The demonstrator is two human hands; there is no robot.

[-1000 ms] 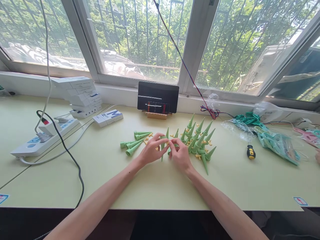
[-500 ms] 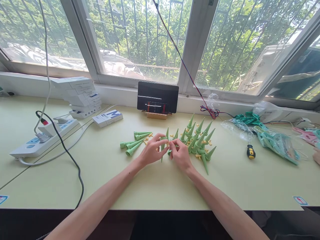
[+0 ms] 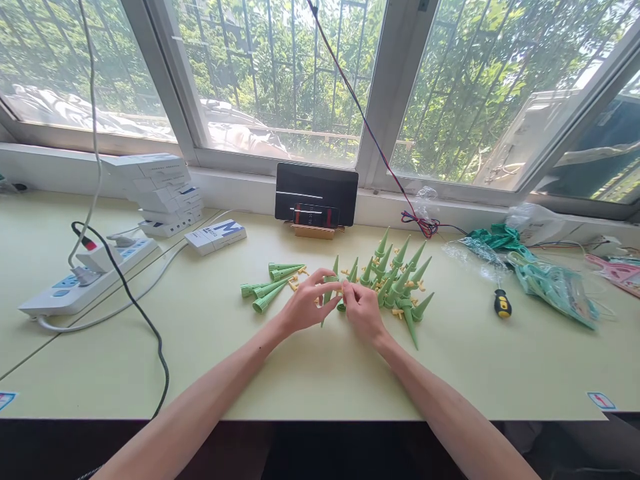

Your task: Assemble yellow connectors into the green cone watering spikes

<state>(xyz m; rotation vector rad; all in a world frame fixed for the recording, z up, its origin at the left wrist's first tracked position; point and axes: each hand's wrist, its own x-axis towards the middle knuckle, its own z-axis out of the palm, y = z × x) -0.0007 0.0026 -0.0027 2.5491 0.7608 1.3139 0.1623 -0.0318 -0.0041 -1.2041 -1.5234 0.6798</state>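
Both my hands meet at the middle of the pale green table (image 3: 320,373). My left hand (image 3: 304,303) is closed on a green cone-shaped spike (image 3: 326,300) that points down toward me. My right hand (image 3: 363,309) pinches a small yellow piece (image 3: 341,291) at the spike's wide end. Right of my hands lies a pile of green spikes (image 3: 400,283) mixed with small yellow pieces. To the left, several more green spikes (image 3: 270,283) lie on their sides.
A black tablet and a phone (image 3: 316,200) stand on a wooden holder at the back. Left are a power strip (image 3: 85,275), a black cable (image 3: 140,313) and stacked white boxes (image 3: 160,193). Right are a yellow-black screwdriver (image 3: 502,303) and plastic bags (image 3: 550,283).
My hands have stayed together over the spike, with only a slight shift of the fingers. A hand at the far right edge is no longer in view.
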